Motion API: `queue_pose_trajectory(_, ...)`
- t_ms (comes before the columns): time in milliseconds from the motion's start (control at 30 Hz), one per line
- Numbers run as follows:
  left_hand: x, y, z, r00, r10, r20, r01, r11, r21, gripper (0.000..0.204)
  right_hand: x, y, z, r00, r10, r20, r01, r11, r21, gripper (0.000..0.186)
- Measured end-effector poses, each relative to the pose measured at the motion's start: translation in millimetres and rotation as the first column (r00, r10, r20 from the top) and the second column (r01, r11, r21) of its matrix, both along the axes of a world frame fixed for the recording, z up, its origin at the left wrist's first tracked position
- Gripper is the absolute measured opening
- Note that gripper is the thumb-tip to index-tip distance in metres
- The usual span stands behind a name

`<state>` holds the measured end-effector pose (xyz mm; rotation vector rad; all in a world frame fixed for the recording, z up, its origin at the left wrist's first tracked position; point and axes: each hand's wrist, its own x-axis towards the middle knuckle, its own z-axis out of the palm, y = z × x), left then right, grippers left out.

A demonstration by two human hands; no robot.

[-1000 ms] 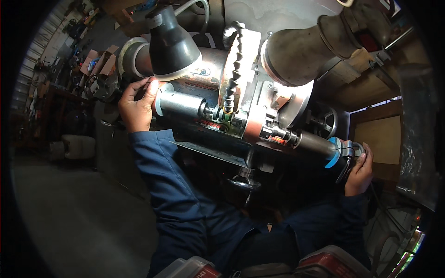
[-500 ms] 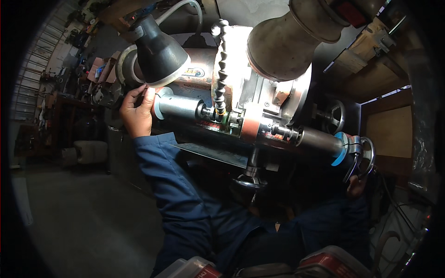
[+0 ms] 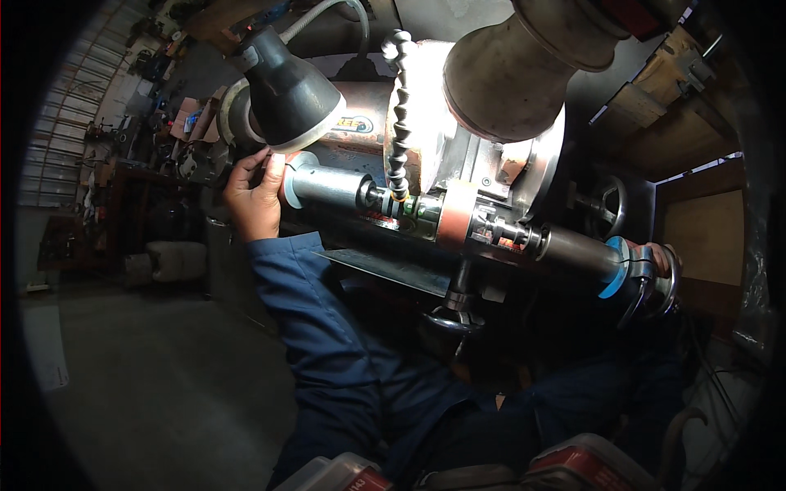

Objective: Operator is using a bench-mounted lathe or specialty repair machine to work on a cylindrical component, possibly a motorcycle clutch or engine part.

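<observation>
My left hand [image 3: 257, 196] is raised at the left end of a grinding machine, just below the rim of a black work lamp [image 3: 291, 94]. Its thumb and forefinger come together in a pinch; whatever is between them is hidden. Beside it lies a smooth metal cylinder [image 3: 332, 185] with a pale flange. A second, darker cylinder [image 3: 580, 254] with a blue collar [image 3: 616, 266] is at the right. My right hand [image 3: 659, 256] is at the metal ring handwheel [image 3: 675, 278] beyond that collar, mostly in shadow, its fingers not clear.
A black segmented hose [image 3: 399, 123] hangs before the brightly lit machine head. A large pale lamp hood [image 3: 499, 86] overhangs it at right. A chrome handwheel [image 3: 455, 319] sticks out in front, near a thin metal sheet [image 3: 385, 272]. Red-labelled containers [image 3: 585, 466] show at the lower edge.
The whole view has shifted slightly, so the machine sits further right. My right hand has moved up from below the handwheel to its ring. My left hand keeps its pinch below the lamp.
</observation>
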<state>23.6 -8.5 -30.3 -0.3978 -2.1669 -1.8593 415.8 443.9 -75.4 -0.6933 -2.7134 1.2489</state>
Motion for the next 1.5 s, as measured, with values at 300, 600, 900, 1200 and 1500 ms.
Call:
queue_pose_trajectory(300, 0.2, -0.2, -1.0, 0.999, -0.013, 0.040, 0.011, 0.999, 0.047, 0.024, 28.0, -17.5, -1.4, 0.993, -0.078, -0.091, 0.084, 0.995, 0.060, 0.050)
queue_pose_trajectory(600, -3.3, -1.5, -1.6, 0.999, -0.007, 0.031, 0.007, 1.000, -0.004, 0.027, 53.5, -48.6, -3.4, 0.947, -0.173, -0.269, 0.221, 0.963, 0.156, 0.053)
queue_pose_trajectory(900, -3.0, 1.0, -1.5, 1.000, -0.002, 0.016, 0.001, 1.000, 0.028, 0.025, 67.7, -69.0, 6.0, 0.893, -0.148, -0.424, 0.299, 0.901, 0.315, 0.057)
queue_pose_trajectory(1200, -5.7, -1.7, -3.4, 1.000, -0.002, 0.015, 0.002, 1.000, 0.000, 0.025, 27.9, -80.0, 66.0, 0.892, -0.280, -0.355, 0.415, 0.818, 0.399, 0.049)
queue_pose_trajectory(1500, -4.3, -1.7, -2.0, 0.999, -0.016, 0.043, 0.015, 0.999, 0.029, 0.024, 6.6, -63.8, 102.1, 0.954, -0.284, -0.097, 0.298, 0.861, 0.412, 0.039)
